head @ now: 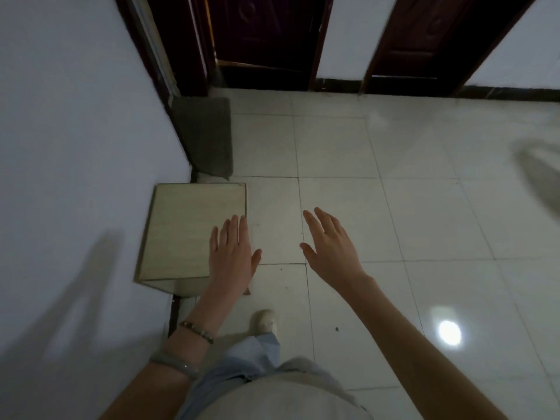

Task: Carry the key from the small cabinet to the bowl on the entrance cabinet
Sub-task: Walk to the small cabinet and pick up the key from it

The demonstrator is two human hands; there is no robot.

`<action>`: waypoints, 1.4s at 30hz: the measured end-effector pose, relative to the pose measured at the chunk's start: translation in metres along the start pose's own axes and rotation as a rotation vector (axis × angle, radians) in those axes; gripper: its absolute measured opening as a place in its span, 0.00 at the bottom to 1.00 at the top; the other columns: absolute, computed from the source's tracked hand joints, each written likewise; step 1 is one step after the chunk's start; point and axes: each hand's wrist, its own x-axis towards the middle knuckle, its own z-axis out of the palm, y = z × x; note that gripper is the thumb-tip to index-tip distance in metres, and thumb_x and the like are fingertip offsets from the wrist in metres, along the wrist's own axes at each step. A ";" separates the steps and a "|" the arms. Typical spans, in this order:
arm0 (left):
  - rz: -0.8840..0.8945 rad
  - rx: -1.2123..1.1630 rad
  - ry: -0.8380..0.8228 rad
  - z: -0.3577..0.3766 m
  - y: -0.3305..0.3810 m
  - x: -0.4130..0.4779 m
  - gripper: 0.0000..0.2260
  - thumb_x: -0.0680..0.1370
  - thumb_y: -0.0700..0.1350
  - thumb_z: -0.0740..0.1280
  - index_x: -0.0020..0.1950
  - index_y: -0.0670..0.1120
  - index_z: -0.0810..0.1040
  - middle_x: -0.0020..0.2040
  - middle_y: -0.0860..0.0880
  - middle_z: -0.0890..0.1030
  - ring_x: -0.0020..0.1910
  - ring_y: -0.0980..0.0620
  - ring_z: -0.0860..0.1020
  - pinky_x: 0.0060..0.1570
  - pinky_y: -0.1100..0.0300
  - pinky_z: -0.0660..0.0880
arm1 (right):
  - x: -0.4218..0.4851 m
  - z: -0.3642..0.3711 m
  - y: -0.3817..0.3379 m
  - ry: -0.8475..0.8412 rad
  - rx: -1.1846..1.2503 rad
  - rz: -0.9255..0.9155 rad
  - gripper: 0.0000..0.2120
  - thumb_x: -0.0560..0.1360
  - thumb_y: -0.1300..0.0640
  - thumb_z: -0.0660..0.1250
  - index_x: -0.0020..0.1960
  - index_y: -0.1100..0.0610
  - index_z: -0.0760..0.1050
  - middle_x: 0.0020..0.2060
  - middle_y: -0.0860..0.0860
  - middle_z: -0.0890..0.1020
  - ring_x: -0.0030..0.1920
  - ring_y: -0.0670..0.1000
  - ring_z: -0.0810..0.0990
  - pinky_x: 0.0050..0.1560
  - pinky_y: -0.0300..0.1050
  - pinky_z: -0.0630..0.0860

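Note:
A small cabinet (188, 228) with a pale wood-grain top stands against the white wall at the left. I see no key on its top and no bowl anywhere in view. My left hand (231, 256) is held flat, fingers apart, over the cabinet's right front corner, holding nothing. My right hand (328, 247) hovers open over the floor tiles to the right of the cabinet, fingers spread, also holding nothing. Two bracelets sit on my left wrist.
A grey doormat (206, 134) lies along the wall beyond the cabinet. Dark wooden doors (266, 40) stand at the far end. Glossy white floor tiles (409, 207) spread to the right. My shoe (265, 321) is on the floor below the cabinet.

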 end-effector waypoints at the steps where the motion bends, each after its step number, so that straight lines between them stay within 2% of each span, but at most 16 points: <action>1: -0.016 0.002 -0.004 -0.002 -0.003 0.010 0.32 0.78 0.57 0.57 0.74 0.40 0.50 0.75 0.40 0.59 0.73 0.44 0.58 0.72 0.46 0.52 | 0.013 0.000 0.000 -0.012 0.007 -0.019 0.29 0.75 0.55 0.64 0.71 0.58 0.55 0.71 0.61 0.63 0.71 0.59 0.61 0.70 0.55 0.61; 7: -0.123 -0.019 0.014 -0.015 -0.024 0.049 0.33 0.77 0.57 0.60 0.74 0.39 0.51 0.74 0.40 0.60 0.72 0.43 0.59 0.72 0.46 0.53 | 0.077 -0.002 0.000 -0.057 0.039 -0.157 0.28 0.76 0.55 0.64 0.71 0.58 0.56 0.70 0.60 0.65 0.70 0.58 0.63 0.70 0.55 0.64; 11: -0.231 -0.071 0.054 -0.018 -0.034 0.062 0.33 0.76 0.54 0.65 0.72 0.38 0.57 0.71 0.38 0.65 0.70 0.41 0.64 0.70 0.44 0.56 | 0.119 -0.001 0.000 -0.091 0.034 -0.273 0.28 0.75 0.55 0.64 0.71 0.59 0.57 0.69 0.60 0.66 0.69 0.59 0.64 0.69 0.54 0.64; 14: -0.340 -0.109 0.063 -0.016 -0.035 0.069 0.32 0.74 0.52 0.67 0.71 0.37 0.60 0.70 0.37 0.67 0.69 0.40 0.66 0.69 0.43 0.57 | 0.151 0.003 0.000 -0.141 0.026 -0.375 0.28 0.75 0.56 0.64 0.71 0.59 0.58 0.70 0.60 0.66 0.69 0.59 0.63 0.69 0.53 0.63; 16: -0.415 -0.129 0.089 -0.013 -0.034 0.074 0.32 0.73 0.51 0.69 0.69 0.35 0.64 0.66 0.35 0.71 0.65 0.38 0.70 0.66 0.41 0.62 | 0.172 0.007 0.001 -0.184 0.029 -0.453 0.27 0.75 0.56 0.64 0.70 0.60 0.59 0.69 0.61 0.66 0.69 0.59 0.64 0.69 0.53 0.63; 23: -0.744 -0.188 0.143 -0.003 -0.007 0.088 0.30 0.72 0.50 0.71 0.66 0.32 0.67 0.63 0.32 0.73 0.61 0.34 0.73 0.62 0.37 0.67 | 0.235 0.024 0.017 -0.346 0.107 -0.735 0.23 0.72 0.62 0.68 0.65 0.64 0.68 0.62 0.65 0.73 0.61 0.64 0.72 0.61 0.59 0.73; 26: -0.861 -0.220 0.142 0.006 0.008 0.090 0.30 0.74 0.51 0.68 0.68 0.33 0.65 0.65 0.33 0.72 0.64 0.35 0.70 0.65 0.39 0.64 | 0.254 0.046 0.025 -0.434 0.143 -0.829 0.21 0.72 0.63 0.68 0.63 0.65 0.69 0.59 0.65 0.75 0.60 0.63 0.73 0.60 0.57 0.74; 28: -0.921 -0.224 0.134 0.014 0.015 0.087 0.30 0.75 0.51 0.67 0.69 0.34 0.63 0.67 0.34 0.70 0.67 0.37 0.68 0.68 0.40 0.60 | 0.264 0.064 0.027 -0.519 0.134 -0.868 0.20 0.74 0.62 0.66 0.64 0.64 0.68 0.60 0.64 0.74 0.62 0.62 0.71 0.62 0.54 0.71; 34: -1.038 -0.226 0.092 0.037 0.024 0.069 0.29 0.77 0.52 0.64 0.70 0.35 0.62 0.69 0.35 0.68 0.69 0.38 0.65 0.70 0.43 0.58 | 0.277 0.122 0.021 -0.691 0.142 -0.901 0.18 0.74 0.62 0.65 0.63 0.64 0.70 0.57 0.63 0.75 0.60 0.61 0.71 0.61 0.51 0.69; 38: -1.079 -0.220 0.039 0.065 0.026 0.053 0.30 0.77 0.53 0.63 0.71 0.36 0.60 0.70 0.37 0.66 0.70 0.40 0.63 0.71 0.45 0.55 | 0.286 0.171 0.018 -0.749 0.170 -0.824 0.16 0.73 0.64 0.66 0.60 0.65 0.72 0.54 0.64 0.76 0.57 0.61 0.73 0.57 0.50 0.70; 42: -1.135 -0.230 0.005 0.104 0.029 0.045 0.30 0.77 0.52 0.63 0.72 0.37 0.58 0.71 0.37 0.65 0.71 0.40 0.62 0.71 0.47 0.51 | 0.296 0.227 0.020 -0.790 0.185 -0.733 0.15 0.72 0.64 0.67 0.58 0.65 0.73 0.53 0.65 0.76 0.55 0.63 0.74 0.57 0.56 0.73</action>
